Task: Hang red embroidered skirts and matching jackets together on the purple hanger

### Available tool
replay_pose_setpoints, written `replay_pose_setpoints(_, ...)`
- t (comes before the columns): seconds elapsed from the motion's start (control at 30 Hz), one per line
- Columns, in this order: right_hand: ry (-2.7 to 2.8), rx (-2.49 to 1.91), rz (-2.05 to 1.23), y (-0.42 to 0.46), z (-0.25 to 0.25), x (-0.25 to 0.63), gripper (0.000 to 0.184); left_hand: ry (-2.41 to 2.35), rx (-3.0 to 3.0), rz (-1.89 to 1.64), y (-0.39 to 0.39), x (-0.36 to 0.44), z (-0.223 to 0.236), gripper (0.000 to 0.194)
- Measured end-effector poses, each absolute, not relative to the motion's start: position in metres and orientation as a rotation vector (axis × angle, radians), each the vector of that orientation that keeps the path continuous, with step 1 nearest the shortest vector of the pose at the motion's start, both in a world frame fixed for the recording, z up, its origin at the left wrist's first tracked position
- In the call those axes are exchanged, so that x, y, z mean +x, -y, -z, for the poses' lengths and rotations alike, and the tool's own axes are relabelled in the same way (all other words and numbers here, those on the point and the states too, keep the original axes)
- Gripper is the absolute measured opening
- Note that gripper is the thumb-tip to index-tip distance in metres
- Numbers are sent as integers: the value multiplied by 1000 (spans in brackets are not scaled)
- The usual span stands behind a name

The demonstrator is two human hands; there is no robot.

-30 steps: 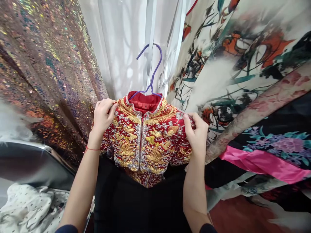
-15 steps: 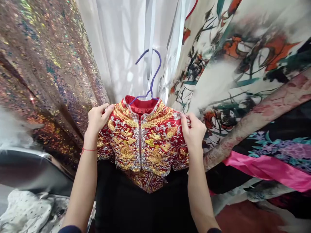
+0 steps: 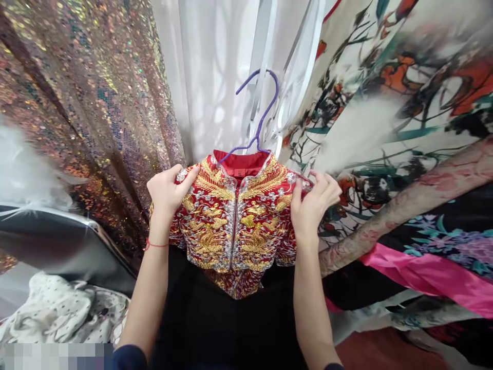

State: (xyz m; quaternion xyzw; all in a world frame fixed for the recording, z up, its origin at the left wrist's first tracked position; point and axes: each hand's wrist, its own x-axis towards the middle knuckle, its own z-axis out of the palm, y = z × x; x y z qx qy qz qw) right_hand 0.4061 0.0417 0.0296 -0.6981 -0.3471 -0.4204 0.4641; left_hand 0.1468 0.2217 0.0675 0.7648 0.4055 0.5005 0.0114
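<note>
A red jacket (image 3: 231, 221) with dense gold and silver embroidery, a stand collar and a front zip hangs on a purple hanger (image 3: 271, 110). My left hand (image 3: 169, 187) pinches the shoulder on the left, thumb in front. On the other shoulder, my right hand (image 3: 314, 203) has its thumb on the front and its fingers behind the cloth. A small red size label (image 3: 239, 173) shows inside the collar. The hanger's hook is free of any rail and stands before white hanging fabric. The jacket's back is hidden.
Sequinned fabric (image 3: 111, 103) hangs at the left, above a black chair back (image 3: 69, 239) and a dotted white cloth (image 3: 57, 303). Patterned white fabric (image 3: 358, 108) hangs at the right. Below it are a floral-covered bar (image 3: 385, 210) and a pink satin band (image 3: 423, 270).
Both hands keep hold of the jacket's shoulders. The view has shifted, so jacket and hanger appear a little further right. My right hand's fingers have loosened slightly and spread.
</note>
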Motion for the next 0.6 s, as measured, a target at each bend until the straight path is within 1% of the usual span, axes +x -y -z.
replay_pose_setpoints(0.03,825,-1706,1067,-39,-31,391,33,-1254,2381,-1578,-221,147,-67,59)
replay_pose_setpoints(0.1,870,-1651,977,-35,-31,357,21,-1236,2378,-1600,-218,147,-65,58)
replay_pose_setpoints(0.17,1001,-1602,662,-36,-28,326,15,-1233,2377,-1609,-216,147,-63,57)
replay_pose_setpoints(0.27,1107,-1554,-3,-50,-21,296,16,-1247,2375,-1610,-213,148,-60,55)
replay_pose_setpoints(0.3,1087,-1525,-154,-57,-19,291,18,-1253,2375,-1616,-212,148,-59,55)
replay_pose_setpoints(0.33,1050,-1501,-234,-64,-18,288,19,-1259,2375,-1627,-211,148,-58,55)
replay_pose_setpoints(0.37,1002,-1489,-250,-71,-17,286,21,-1264,2375,-1636,-210,149,-58,55)
replay_pose_setpoints(0.5,898,-1541,-123,-85,-19,287,26,-1286,2382,-1665,-207,148,-54,53)
replay_pose_setpoints(0.6,921,-1582,-40,-83,-21,284,25,-1289,2401,-1685,-206,147,-51,50)
